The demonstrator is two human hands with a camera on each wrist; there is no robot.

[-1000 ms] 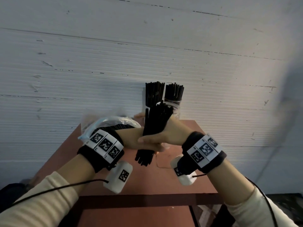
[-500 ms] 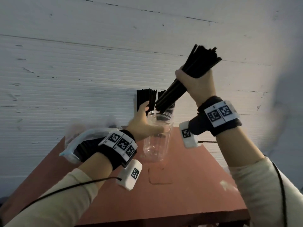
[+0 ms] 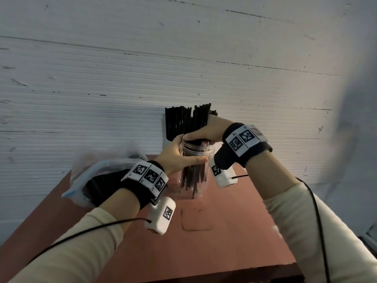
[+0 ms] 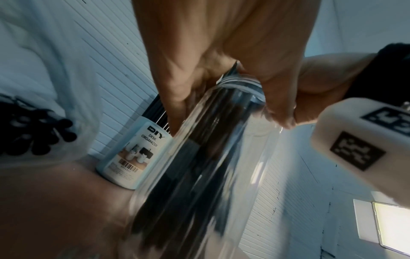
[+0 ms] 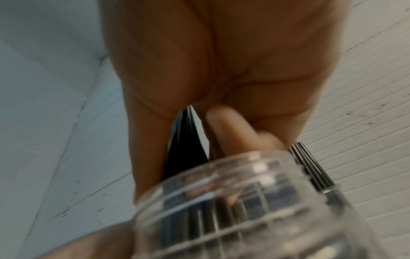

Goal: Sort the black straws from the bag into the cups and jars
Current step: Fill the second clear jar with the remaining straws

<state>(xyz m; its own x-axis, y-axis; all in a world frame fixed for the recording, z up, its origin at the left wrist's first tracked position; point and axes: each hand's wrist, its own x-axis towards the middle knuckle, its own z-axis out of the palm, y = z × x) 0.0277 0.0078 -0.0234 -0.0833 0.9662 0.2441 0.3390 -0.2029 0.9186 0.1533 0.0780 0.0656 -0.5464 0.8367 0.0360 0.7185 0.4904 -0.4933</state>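
Note:
A clear plastic jar point(image 3: 201, 186) stands on the red-brown table point(image 3: 234, 231). My left hand point(image 3: 179, 158) grips it just under the rim, thumb across the front. My right hand point(image 3: 208, 131) sits over the jar's mouth and holds a bundle of black straws point(image 3: 193, 176). The bundle's lower ends are down inside the jar and its tops stick up above the hand. In the left wrist view the jar point(image 4: 221, 157) shows the dark straws through its wall. In the right wrist view the straws point(image 5: 188, 140) run between thumb and fingers into the jar's rim point(image 5: 233, 175).
A white desk-organizer cup point(image 3: 168, 142) full of black straws stands against the wall behind the jar; its label shows in the left wrist view point(image 4: 135, 156). A clear bag point(image 3: 102, 172) with more black straws lies at the table's left. The white ribbed wall is close behind.
Both hands held the bundle low a second ago. My right hand then lifted it high, and has now lowered it into the jar. My left hand took hold of the jar.

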